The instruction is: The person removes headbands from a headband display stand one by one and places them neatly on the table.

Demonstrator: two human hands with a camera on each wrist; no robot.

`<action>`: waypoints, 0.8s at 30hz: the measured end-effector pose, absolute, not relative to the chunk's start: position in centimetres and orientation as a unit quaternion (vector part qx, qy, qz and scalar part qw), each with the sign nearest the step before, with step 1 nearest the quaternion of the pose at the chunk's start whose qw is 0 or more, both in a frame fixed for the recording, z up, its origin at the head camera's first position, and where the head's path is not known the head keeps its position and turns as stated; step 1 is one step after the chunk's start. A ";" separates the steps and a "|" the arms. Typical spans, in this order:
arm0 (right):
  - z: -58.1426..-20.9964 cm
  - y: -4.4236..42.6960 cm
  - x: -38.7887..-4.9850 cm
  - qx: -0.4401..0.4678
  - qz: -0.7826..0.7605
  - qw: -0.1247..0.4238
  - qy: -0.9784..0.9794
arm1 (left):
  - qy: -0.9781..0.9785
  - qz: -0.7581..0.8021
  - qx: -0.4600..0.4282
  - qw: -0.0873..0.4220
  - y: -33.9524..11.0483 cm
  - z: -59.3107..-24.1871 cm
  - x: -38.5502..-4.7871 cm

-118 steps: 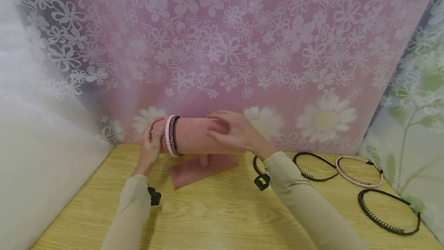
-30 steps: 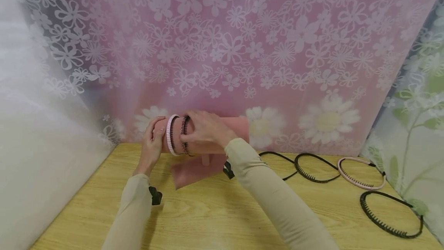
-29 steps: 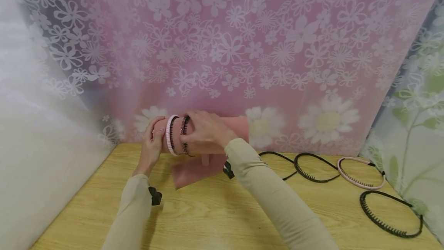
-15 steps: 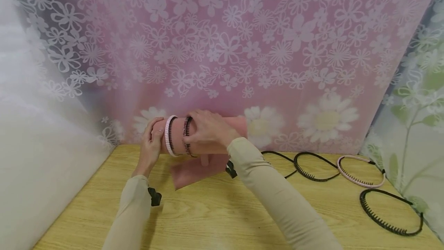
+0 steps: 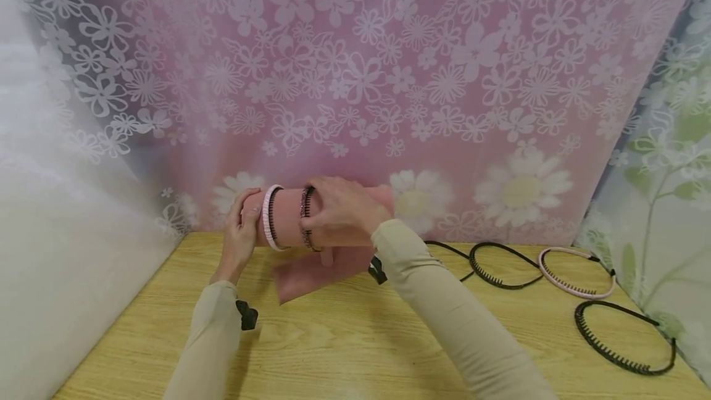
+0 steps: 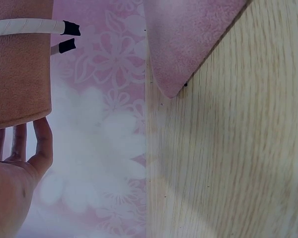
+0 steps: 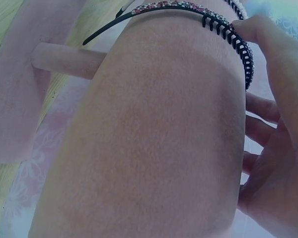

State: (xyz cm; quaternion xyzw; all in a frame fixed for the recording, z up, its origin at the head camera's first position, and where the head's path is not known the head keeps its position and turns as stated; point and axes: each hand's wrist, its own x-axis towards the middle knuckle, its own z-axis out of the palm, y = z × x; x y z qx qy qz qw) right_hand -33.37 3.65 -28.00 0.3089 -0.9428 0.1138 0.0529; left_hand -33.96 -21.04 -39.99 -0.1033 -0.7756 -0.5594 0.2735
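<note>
A pink padded roll (image 5: 289, 218) of a headband display stand rises on a short post above its flat pink base (image 5: 305, 279). My left hand (image 5: 240, 236) grips the roll's left end, fingers behind and thumb in front. Near that end sits a white-pink headband (image 5: 268, 218), whose black-tipped ends hang below in the left wrist view. To its right, a black toothed headband with sparkly stones (image 7: 184, 7) arches around the roll. My right hand (image 5: 345, 207) pinches this jewelled headband, the thumb on its near side and the fingers reaching behind the roll.
On the wooden table (image 5: 333, 350), toothed headbands lie to the right: a black one (image 5: 502, 265), a pink one (image 5: 572, 292), another black one (image 5: 616, 357), and one (image 5: 452, 249) partly hidden by my right sleeve. A floral curtain (image 5: 355, 79) hangs close behind the stand.
My right hand has come from the roll's right part to the jewelled headband and slid it rightward, widening the gap from the white-pink one. My left hand stays put.
</note>
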 end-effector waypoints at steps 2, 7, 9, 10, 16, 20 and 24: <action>-27.9 3.8 -33.3 0.309 0.115 0.050 -0.943 | -0.775 -0.561 -0.103 0.273 -21.1 -40.0 -34.0; -27.8 4.3 -33.0 0.305 0.115 0.054 -0.944 | -0.777 -0.564 -0.098 0.262 -21.0 -40.0 -33.8; -27.8 4.6 -33.0 0.303 0.115 0.058 -0.944 | -0.779 -0.561 -0.097 0.262 -21.0 -39.9 -33.8; -27.8 4.7 -33.0 0.301 0.115 0.060 -0.945 | -0.779 -0.561 -0.096 0.262 -21.0 -39.8 -33.8; -27.9 5.5 -33.0 0.297 0.117 0.061 -0.946 | -0.778 -0.558 -0.103 0.270 -20.9 -39.7 -33.9; -27.8 5.8 -32.8 0.297 0.116 0.065 -0.946 | -0.778 -0.560 -0.101 0.269 -20.9 -39.8 -33.8; -27.8 6.1 -32.6 0.295 0.119 0.069 -0.945 | -0.779 -0.559 -0.097 0.266 -20.9 -39.8 -33.8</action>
